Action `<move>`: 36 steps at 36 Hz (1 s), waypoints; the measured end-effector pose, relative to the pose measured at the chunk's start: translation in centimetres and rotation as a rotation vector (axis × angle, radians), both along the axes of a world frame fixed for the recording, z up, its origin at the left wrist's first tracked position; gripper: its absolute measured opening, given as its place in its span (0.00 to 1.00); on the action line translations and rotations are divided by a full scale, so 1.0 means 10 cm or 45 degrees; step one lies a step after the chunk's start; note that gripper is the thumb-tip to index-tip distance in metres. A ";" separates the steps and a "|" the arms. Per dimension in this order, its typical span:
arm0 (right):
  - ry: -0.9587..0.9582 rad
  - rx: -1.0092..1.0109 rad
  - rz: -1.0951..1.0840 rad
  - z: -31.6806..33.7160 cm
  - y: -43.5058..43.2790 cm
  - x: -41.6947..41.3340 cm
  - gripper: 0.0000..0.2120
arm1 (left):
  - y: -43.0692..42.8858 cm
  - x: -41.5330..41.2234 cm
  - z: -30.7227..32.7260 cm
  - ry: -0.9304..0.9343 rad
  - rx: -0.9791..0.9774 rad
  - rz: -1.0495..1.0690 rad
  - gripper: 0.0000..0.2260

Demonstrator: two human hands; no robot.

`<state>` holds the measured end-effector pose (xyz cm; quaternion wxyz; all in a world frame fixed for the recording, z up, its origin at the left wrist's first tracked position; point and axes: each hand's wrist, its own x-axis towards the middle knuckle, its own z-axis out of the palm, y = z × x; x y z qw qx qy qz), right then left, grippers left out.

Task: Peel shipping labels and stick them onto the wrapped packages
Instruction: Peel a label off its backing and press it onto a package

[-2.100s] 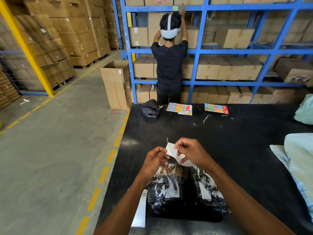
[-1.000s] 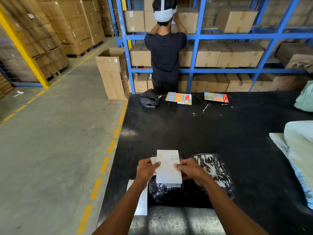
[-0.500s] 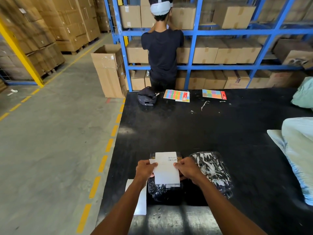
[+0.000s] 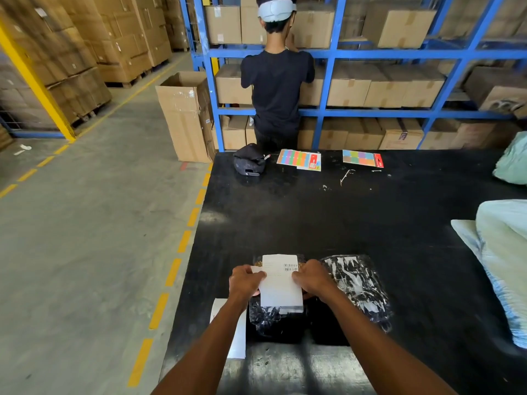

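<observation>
Label (image 4: 281,283), peeling in air earlier, now lowered flat between left hand (image 4: 245,281) and right hand (image 4: 313,277), both pinching its edges, over wrapped package (image 4: 273,320) beneath; sticking likely underway.

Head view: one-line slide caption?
Both hands, left hand and right hand, hold a shipping label over a wrapped package.

Centre of table (image 4: 328,223): bare, open passage. Lower centre blocked by two packages (image 4: 356,286), both hands on label (image 4: 281,283). Right edge: pale sacks (image 4: 502,252). Top of table: cap (image 4: 248,162), two sticker sheets (image 4: 299,160). Paper (image 4: 238,337) at lower left.
</observation>
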<state>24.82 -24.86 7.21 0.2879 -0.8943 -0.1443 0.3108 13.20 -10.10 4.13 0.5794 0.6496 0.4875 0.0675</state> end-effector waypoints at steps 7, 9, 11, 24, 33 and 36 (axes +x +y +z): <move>-0.275 -0.321 0.293 0.29 0.12 -0.08 0.15 | 0.00 -0.03 0.11 0.012 0.010 -0.039 0.15; -0.333 -0.387 0.388 0.32 0.14 -0.08 0.15 | 0.01 -0.03 0.12 0.025 0.034 -0.046 0.16; -0.365 -0.452 0.479 0.34 0.13 -0.07 0.13 | 0.01 -0.03 0.10 0.040 0.043 -0.043 0.16; -0.617 -0.351 0.912 -0.09 0.26 -0.21 0.29 | 0.10 -0.05 0.04 -0.033 -0.111 -0.064 0.06; -0.674 -0.282 0.861 -0.32 0.17 -0.22 0.35 | 0.17 -0.32 0.21 -0.020 -0.319 -0.353 0.13; -0.693 -0.254 0.853 -0.35 0.17 -0.24 0.45 | 0.21 -0.44 0.26 0.049 -0.437 -0.533 0.08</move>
